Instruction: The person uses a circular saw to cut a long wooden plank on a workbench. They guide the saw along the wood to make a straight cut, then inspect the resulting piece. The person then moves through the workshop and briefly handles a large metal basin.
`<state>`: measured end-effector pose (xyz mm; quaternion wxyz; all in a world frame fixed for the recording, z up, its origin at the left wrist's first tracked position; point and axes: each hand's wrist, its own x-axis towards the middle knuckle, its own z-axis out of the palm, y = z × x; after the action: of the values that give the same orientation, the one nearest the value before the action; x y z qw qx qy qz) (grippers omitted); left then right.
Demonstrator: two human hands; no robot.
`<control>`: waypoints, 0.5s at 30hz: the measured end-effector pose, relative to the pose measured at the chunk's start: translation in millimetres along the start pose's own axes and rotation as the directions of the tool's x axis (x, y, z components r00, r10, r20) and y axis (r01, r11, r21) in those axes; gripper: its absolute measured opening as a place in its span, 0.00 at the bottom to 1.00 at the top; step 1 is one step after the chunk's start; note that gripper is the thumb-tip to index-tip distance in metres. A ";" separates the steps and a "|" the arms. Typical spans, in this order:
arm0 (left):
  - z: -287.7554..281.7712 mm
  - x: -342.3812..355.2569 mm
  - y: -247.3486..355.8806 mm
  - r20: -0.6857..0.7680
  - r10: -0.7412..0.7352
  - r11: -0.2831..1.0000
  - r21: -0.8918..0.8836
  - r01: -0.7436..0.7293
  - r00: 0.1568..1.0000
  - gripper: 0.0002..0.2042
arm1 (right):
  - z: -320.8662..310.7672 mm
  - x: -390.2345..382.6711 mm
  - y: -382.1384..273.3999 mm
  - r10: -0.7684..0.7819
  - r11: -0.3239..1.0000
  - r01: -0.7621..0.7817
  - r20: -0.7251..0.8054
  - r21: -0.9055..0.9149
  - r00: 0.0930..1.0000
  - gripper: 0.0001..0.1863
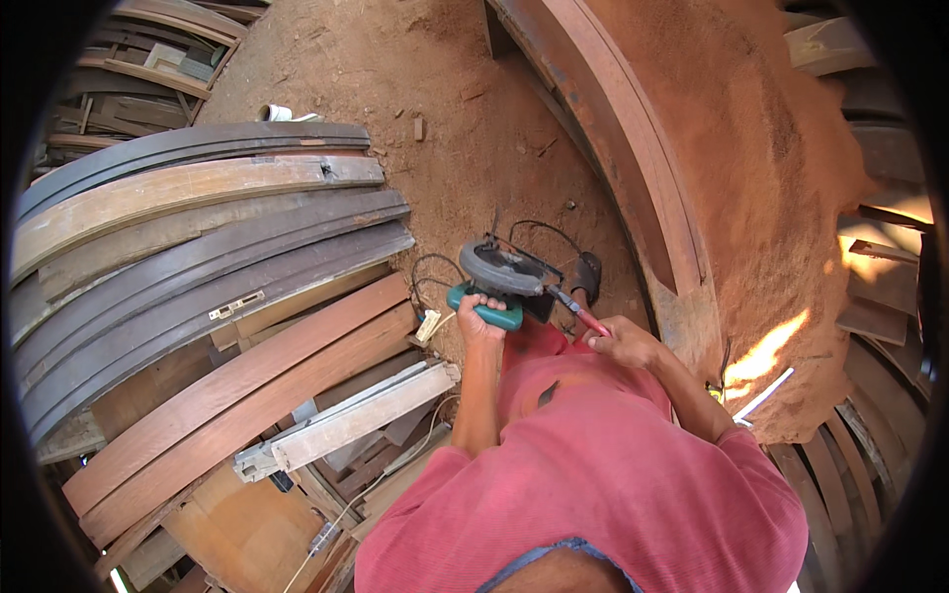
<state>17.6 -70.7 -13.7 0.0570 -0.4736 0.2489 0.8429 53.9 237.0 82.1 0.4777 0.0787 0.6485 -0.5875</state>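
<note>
A circular saw (502, 269) with a grey guard and a green handle is held up in front of my body. My left hand (482, 316) is closed round its green handle. My right hand (623, 344) grips a red-handled tool (593, 321) with a metal shaft, whose exact kind I cannot make out. The far end of that shaft reaches the right side of the saw's guard; whether it touches is unclear. A black cord (427, 265) loops beside the saw.
Stacked planks and boards (237, 376) fill the left side. Along the right runs a long wooden beam (633, 128), with a reddish sawdust heap (761, 178) beyond it. A shoe (587, 277) stands on the dusty ground (435, 89). A pale cable (366, 494) crosses the boards.
</note>
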 end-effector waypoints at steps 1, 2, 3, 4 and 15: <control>-3.1 -0.5 -2.3 -0.011 0.000 1.000 -0.003 0.000 1.000 0.05 | -5.2 -1.8 -4.2 0.052 0.998 -0.052 -0.023 -0.025 0.998 0.13; -6.2 -5.7 -5.3 -0.030 0.001 1.000 -0.014 -0.002 1.000 0.05 | -8.7 -1.7 -3.6 0.091 0.991 -0.100 -0.101 -0.085 0.991 0.14; -9.9 -10.8 -8.5 -0.051 0.004 0.999 -0.031 -0.006 0.999 0.05 | -12.3 -0.2 -1.1 0.123 0.978 -0.150 -0.178 -0.145 0.976 0.15; -14.3 -15.6 -11.7 -0.054 -0.011 0.999 -0.047 0.008 0.998 0.05 | -16.7 2.5 2.3 0.147 0.957 -0.202 -0.254 -0.206 0.956 0.16; -66.3 -63.4 -41.9 -0.158 0.156 0.923 -0.327 -0.201 0.975 0.06 | -44.9 119.2 -0.9 -0.024 0.561 -0.199 -0.256 -0.803 0.966 0.18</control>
<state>117.1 -56.8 -5.0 -0.1192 -0.5051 0.1442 0.8425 -33.7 219.6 -8.7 0.4068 -0.0509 0.8944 -0.1791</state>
